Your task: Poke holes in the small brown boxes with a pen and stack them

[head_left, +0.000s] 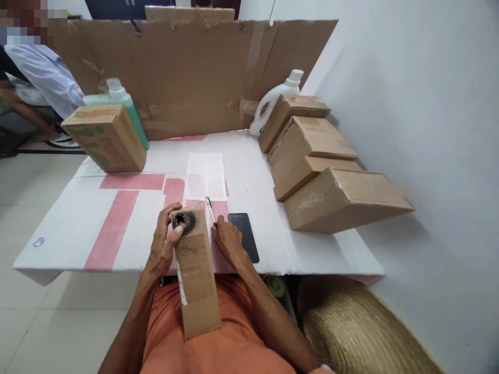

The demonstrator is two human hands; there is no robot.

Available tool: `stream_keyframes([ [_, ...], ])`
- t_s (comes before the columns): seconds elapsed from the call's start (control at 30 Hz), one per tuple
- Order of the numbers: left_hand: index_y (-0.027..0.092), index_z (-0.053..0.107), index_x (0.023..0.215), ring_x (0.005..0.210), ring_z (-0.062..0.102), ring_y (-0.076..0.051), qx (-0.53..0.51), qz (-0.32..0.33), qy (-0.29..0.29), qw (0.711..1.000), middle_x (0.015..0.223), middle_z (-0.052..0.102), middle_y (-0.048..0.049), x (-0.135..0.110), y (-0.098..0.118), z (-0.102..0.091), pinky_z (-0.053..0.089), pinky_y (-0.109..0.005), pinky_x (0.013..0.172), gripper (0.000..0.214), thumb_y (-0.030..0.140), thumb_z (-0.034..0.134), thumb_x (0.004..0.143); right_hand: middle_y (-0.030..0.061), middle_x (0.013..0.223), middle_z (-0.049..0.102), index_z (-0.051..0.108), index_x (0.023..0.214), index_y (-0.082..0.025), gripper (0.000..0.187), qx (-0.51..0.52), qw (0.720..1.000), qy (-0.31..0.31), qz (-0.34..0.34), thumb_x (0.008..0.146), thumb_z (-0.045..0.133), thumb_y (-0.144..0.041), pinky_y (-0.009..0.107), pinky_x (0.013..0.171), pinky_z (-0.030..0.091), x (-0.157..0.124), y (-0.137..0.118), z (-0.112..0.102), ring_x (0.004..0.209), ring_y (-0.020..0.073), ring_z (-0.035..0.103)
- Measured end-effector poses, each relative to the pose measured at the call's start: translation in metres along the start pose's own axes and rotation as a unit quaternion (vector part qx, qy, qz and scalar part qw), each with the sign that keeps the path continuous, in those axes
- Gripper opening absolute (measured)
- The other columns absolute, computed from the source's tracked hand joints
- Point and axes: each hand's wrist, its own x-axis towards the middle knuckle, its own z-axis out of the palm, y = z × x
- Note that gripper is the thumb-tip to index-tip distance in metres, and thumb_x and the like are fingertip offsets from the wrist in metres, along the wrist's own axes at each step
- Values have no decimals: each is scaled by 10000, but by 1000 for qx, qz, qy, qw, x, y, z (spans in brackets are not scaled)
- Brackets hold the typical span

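Observation:
A long cardboard box (198, 291) leans from the table edge down toward my lap. Near its upper end is a hole ringed with dark black scribbling. My left hand (163, 249) grips that upper end, with the thumb at the hole. A pen (210, 209) is pinched in my right hand (228, 239), just right of the box, its shaft pointing away from me. Beside that hand, partly covered by it, lies a flat black phone-like slab (246, 236). A translucent white sheet (206, 176) lies flat beyond the pen.
Several cardboard boxes (323, 137) stand in a row at the right, with a white jug (273, 101) behind. At the left are another box (107, 137) and a green bottle (134, 114). A cardboard panel (195, 78) closes the back. A person's sleeve (47, 72) shows far left.

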Motion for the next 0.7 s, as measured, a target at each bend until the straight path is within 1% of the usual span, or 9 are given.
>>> stream_keyframes([
  [0.17,208,602,1384,1316,588,-322,-20,-29,19,999,1405,629,-123,5,4,2,425,-513,1180,555,539,579,939,165,1008,792,631,1021,-169,69,70,997,35,-15,1006,584,-217,329,768,496,7,5,0,978,302,774],
  [0.27,183,599,1375,1296,593,-327,-6,-47,35,998,1382,635,-136,5,7,3,428,-521,1167,569,531,554,927,48,792,743,566,1025,-208,166,156,984,82,-27,1067,458,-328,286,672,491,6,5,-6,763,222,744],
  [0.33,174,579,1393,1288,590,-326,5,-48,39,998,1378,629,-143,4,6,5,427,-526,1161,581,528,529,934,-12,718,702,502,1057,-237,197,326,936,118,-54,1067,422,-417,265,563,473,4,4,-13,592,185,687],
  [0.4,175,561,1401,1286,584,-321,12,-39,38,998,1390,615,-146,4,5,7,427,-523,1156,578,525,512,944,-35,733,713,467,1045,-260,219,516,841,131,-96,1014,513,-472,254,500,466,-1,-1,-21,509,164,658],
  [0.43,177,554,1402,1290,578,-317,14,-33,37,999,1400,606,-147,3,5,9,426,-520,1156,574,527,508,948,-33,764,732,469,1032,-265,237,581,795,130,-115,982,571,-473,254,504,486,-4,-4,-25,516,161,672],
  [0.5,186,546,1404,1309,562,-313,17,-22,37,999,1421,589,-145,3,5,13,419,-514,1163,567,534,504,959,-6,869,772,525,1021,-258,230,626,756,130,-143,961,629,-454,277,606,567,-11,-11,-31,647,169,742],
  [0.57,197,541,1407,1329,548,-314,21,-14,38,999,1435,577,-141,2,6,17,406,-519,1175,558,539,499,967,40,1013,794,620,1036,-242,211,621,754,141,-164,992,607,-449,327,781,620,-20,-18,-36,871,197,787],
  [0.63,209,538,1402,1332,544,-317,30,-6,39,999,1428,577,-138,1,9,20,402,-531,1177,544,542,492,975,75,1161,790,690,1093,-235,270,603,763,139,-187,1022,581,-472,381,957,607,-30,-25,-38,1092,227,763],
  [0.7,218,527,1403,1334,542,-319,43,4,36,998,1428,573,-140,1,11,22,405,-542,1174,533,545,483,984,86,1272,767,695,1189,-239,331,578,780,131,-200,974,672,-490,402,1030,584,-38,-31,-37,1202,249,723],
])
